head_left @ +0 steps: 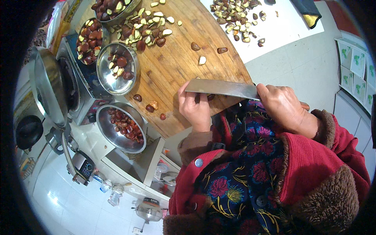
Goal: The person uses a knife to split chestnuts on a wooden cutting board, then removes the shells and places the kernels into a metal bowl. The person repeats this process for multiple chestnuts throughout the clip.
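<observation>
My right hand (284, 106) grips the handle of a cleaver (229, 88), whose broad blade reaches left above the wooden cutting board (172, 58). My left hand (196, 111) is at the board's near edge with its fingers curled. The blade's far end covers its fingertips, so whatever they pinch is hidden. A dark chestnut (210, 96) shows just below the blade, beside those fingers. Farther out on the board lie a cut chestnut (202, 60) with a pale face and whole brown ones. Several loose chestnuts (150, 108) rest left of my left hand.
At the board's far left is a heap of cut chestnuts (147, 29). Metal bowls with chestnuts stand beside it, including a small bowl (117, 88) and a lower bowl (129, 147). More pieces (239, 17) lie on a white surface. A large wok (51, 90) leans at left.
</observation>
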`<state>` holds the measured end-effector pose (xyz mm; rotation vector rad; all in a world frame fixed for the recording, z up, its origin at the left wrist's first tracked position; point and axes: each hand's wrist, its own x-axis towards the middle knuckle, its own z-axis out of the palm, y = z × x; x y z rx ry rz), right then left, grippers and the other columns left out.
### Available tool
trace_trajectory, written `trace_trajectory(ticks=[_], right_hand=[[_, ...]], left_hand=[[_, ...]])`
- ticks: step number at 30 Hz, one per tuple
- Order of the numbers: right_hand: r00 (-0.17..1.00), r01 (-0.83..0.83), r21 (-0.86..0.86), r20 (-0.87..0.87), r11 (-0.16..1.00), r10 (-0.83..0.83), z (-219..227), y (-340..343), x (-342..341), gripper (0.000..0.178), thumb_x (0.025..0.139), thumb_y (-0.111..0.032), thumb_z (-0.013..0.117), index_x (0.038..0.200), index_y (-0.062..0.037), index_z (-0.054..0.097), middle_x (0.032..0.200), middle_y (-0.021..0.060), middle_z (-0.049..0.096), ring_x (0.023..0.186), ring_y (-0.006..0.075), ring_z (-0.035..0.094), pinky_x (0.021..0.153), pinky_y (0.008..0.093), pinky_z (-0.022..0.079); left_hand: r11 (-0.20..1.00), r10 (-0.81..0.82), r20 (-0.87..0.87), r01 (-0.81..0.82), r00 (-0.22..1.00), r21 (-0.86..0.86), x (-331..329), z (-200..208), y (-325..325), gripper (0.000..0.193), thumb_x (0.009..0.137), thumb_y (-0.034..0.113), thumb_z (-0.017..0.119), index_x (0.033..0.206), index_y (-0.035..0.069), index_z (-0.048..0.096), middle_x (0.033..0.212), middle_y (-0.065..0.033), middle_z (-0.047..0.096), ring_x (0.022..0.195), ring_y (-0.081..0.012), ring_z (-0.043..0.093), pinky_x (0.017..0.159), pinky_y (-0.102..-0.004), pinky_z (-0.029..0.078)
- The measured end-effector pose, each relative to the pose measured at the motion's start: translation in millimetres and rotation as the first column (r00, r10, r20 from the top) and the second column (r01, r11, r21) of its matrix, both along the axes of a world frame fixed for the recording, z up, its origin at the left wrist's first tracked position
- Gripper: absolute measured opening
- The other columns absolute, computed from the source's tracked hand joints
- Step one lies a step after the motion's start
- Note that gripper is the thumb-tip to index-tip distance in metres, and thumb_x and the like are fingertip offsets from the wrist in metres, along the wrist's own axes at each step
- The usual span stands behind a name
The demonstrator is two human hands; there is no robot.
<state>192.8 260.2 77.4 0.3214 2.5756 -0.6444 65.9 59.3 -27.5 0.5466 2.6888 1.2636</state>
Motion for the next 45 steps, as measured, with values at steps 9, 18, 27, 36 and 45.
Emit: trace_trajectory(ticks=[9,18,27,36,45], right_hand=[[0.992,-0.071,0.039,0.108,0.997,0.067,18,3,-31,0.015,0.081,-0.003,0.059,0.094,0.0033,0.055,0.075,0.0198,0.068,0.072,0.0381,0.070,0.063,0.0454,0.057],[0.979,-0.140,0.062,0.155,0.988,0.129,11,2,-47,0.014,0.081,-0.003,0.061,0.093,0.0032,0.060,0.075,0.0192,0.069,0.071,0.0362,0.071,0.064,0.0442,0.058],[0.991,0.058,-0.059,-0.113,0.997,-0.065,-58,-22,-69,0.007,0.079,-0.009,0.065,0.080,-0.0015,0.064,0.075,0.0204,0.068,0.071,0.0377,0.070,0.063,0.0460,0.056],[0.939,0.326,-0.162,-0.057,0.931,-0.339,-39,14,-25,0.019,0.090,-0.020,0.063,0.089,-0.0013,0.067,0.074,0.0229,0.065,0.071,0.0428,0.065,0.065,0.0485,0.053],[0.953,0.277,-0.166,-0.076,0.946,-0.292,-40,3,-7,0.011,0.086,-0.012,0.063,0.087,-0.0015,0.061,0.070,0.0223,0.064,0.069,0.0422,0.065,0.061,0.0490,0.053]], left_hand=[[0.999,-0.045,-0.066,0.044,0.997,-0.005,-6,5,2,0.022,0.074,-0.002,0.075,0.094,0.005,0.070,0.097,-0.0106,0.066,0.084,-0.0291,0.067,0.074,-0.0365,0.054],[0.998,-0.031,-0.030,0.032,0.999,0.051,-9,2,-2,0.015,0.077,0.001,0.076,0.089,0.005,0.069,0.097,-0.0103,0.066,0.085,-0.0290,0.066,0.074,-0.0375,0.053],[0.987,-0.104,0.023,0.100,0.994,0.128,4,-12,-3,0.011,0.079,-0.004,0.075,0.087,0.000,0.071,0.104,-0.0128,0.063,0.086,-0.0215,0.066,0.068,-0.0311,0.058],[0.997,-0.053,0.262,0.039,0.964,0.060,-7,5,4,0.040,0.077,-0.008,0.077,0.113,0.001,0.065,0.110,-0.0080,0.051,0.087,-0.0126,0.060,0.068,-0.0243,0.060],[0.926,0.018,0.530,-0.214,0.848,0.312,-4,-2,7,0.036,0.084,-0.008,0.071,0.117,-0.003,0.057,0.107,-0.0050,0.057,0.086,-0.0121,0.063,0.073,-0.0231,0.056]])
